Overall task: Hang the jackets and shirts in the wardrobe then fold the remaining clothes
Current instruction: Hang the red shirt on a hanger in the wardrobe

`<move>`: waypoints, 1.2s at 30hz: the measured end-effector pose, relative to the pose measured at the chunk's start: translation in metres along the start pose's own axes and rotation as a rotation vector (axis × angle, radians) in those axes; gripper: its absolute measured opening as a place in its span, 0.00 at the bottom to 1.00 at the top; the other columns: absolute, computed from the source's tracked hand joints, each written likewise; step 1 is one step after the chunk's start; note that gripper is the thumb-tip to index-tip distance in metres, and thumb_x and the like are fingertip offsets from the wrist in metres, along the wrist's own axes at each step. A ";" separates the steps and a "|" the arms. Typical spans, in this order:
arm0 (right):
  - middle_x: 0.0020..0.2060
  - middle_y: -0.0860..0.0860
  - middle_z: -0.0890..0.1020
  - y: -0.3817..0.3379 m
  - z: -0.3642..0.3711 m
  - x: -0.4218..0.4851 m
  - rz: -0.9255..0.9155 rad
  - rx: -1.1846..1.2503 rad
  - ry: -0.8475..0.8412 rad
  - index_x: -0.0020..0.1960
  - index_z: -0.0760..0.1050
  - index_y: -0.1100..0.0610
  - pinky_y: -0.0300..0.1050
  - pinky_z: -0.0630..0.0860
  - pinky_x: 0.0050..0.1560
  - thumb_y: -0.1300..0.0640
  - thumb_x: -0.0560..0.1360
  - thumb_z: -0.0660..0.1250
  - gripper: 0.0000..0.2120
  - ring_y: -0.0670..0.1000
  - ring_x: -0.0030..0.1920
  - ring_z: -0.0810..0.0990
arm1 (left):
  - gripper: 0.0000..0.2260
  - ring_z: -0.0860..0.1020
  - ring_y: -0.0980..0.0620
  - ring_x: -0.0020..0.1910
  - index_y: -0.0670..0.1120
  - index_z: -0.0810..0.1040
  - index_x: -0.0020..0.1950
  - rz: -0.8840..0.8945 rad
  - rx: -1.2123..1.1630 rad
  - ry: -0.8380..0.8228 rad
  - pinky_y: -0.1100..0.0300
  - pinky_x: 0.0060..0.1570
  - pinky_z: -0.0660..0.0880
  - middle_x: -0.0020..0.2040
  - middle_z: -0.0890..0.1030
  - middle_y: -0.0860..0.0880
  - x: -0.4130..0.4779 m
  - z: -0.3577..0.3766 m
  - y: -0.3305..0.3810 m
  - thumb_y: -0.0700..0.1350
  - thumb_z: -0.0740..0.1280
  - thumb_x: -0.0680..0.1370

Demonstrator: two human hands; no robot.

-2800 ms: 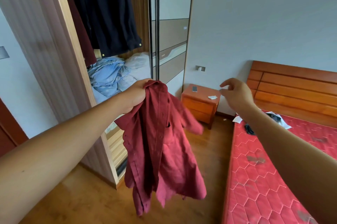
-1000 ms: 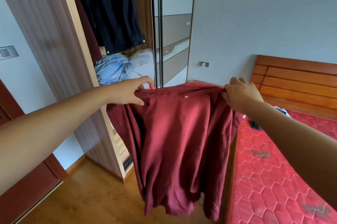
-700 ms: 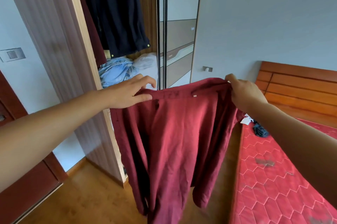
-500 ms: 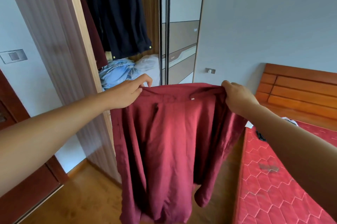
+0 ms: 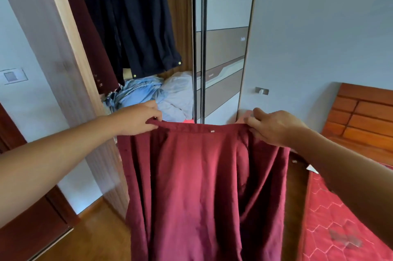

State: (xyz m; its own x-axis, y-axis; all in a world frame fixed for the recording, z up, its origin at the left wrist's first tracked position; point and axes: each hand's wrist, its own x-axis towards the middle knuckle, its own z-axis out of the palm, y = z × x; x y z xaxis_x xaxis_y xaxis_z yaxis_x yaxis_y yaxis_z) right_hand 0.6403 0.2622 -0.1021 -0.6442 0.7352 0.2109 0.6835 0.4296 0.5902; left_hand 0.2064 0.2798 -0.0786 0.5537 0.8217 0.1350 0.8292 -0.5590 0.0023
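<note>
Left hand and right hand each pinch the top edge of the dark red cotton shirt, fingers curled, before the open wardrobe.

Wardrobe opening: crowded above and below, screened in front.

Inside the wardrobe, dark jackets and a maroon garment fill the upper left; a narrow free strip shows the back panel between them and the sliding door, which closes off the wardrobe's right side. A heap of pale blue clothes sits just under the hems. In front of the wardrobe, the red shirt, stretched between left hand and right hand, curtains the lower approach; open air above its top edge. The bed stands to the wardrobe's right. Bare floor lies in front of the wardrobe, left of the shirt.
</note>
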 end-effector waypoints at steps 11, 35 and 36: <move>0.56 0.57 0.68 0.102 0.012 0.145 -0.164 0.002 -0.012 0.70 0.50 0.46 0.48 0.66 0.30 0.52 0.80 0.52 0.20 0.55 0.30 0.70 | 0.12 0.71 0.47 0.62 0.51 0.80 0.60 -0.504 0.856 -0.050 0.50 0.50 0.72 0.60 0.72 0.50 0.133 -0.039 -0.031 0.41 0.63 0.79; 0.55 0.57 0.79 0.165 0.061 0.541 0.003 0.400 0.186 0.72 0.65 0.46 0.53 0.77 0.47 0.57 0.79 0.56 0.22 0.63 0.54 0.80 | 0.16 0.80 0.49 0.42 0.45 0.78 0.41 -0.807 -0.189 0.284 0.53 0.44 0.75 0.41 0.81 0.49 0.265 -0.070 -0.245 0.54 0.63 0.82; 0.56 0.57 0.79 0.168 0.061 0.562 -0.001 0.408 0.191 0.73 0.63 0.45 0.54 0.77 0.47 0.56 0.78 0.57 0.24 0.63 0.54 0.80 | 0.17 0.80 0.48 0.42 0.44 0.78 0.42 -0.844 -0.170 0.320 0.53 0.46 0.75 0.41 0.81 0.48 0.270 -0.076 -0.260 0.54 0.61 0.83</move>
State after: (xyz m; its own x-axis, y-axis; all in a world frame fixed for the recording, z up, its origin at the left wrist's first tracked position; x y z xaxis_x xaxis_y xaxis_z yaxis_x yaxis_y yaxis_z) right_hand 0.4138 0.7795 0.0678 -0.6702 0.6412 0.3737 0.7378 0.6299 0.2425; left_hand 0.1342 0.6384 0.0325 -0.2995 0.9091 0.2897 0.9119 0.1833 0.3673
